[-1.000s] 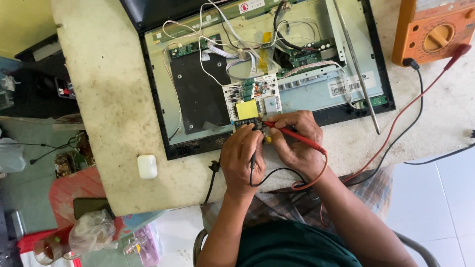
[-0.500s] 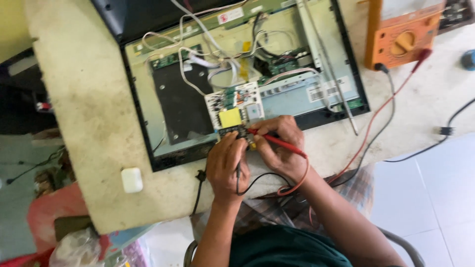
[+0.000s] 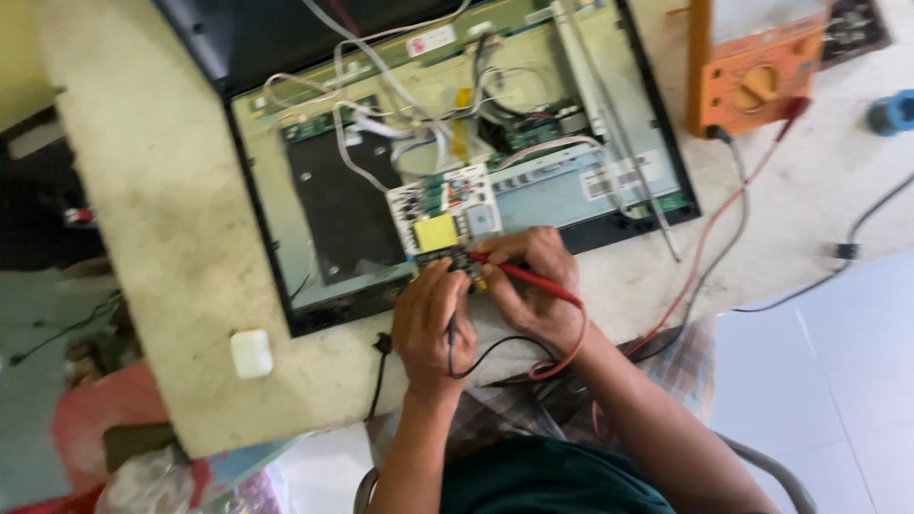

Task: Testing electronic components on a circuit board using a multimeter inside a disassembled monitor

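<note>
An opened flat screen panel (image 3: 362, 228) lies back-up on a concrete worktop, its boards and white wires exposed. At its near edge sits a small white circuit board (image 3: 443, 205) with a yellow block on it. My left hand (image 3: 433, 324) grips a black test probe (image 3: 451, 335) and presses its tip at that board's lower edge. My right hand (image 3: 533, 286) holds a red test probe (image 3: 524, 276), tip at the same spot. Red and black leads run from the probes to an orange multimeter (image 3: 757, 71) at the top right.
A small white rounded block (image 3: 251, 353) lies on the worktop (image 3: 162, 247) left of my hands. A blue object (image 3: 895, 112) and a black cable (image 3: 857, 228) are on the right. Red and dark clutter sits below the worktop's left edge.
The view has shifted, so the panel and meter sit further left and lower in frame. Both hands stay on the probes at the small board.
</note>
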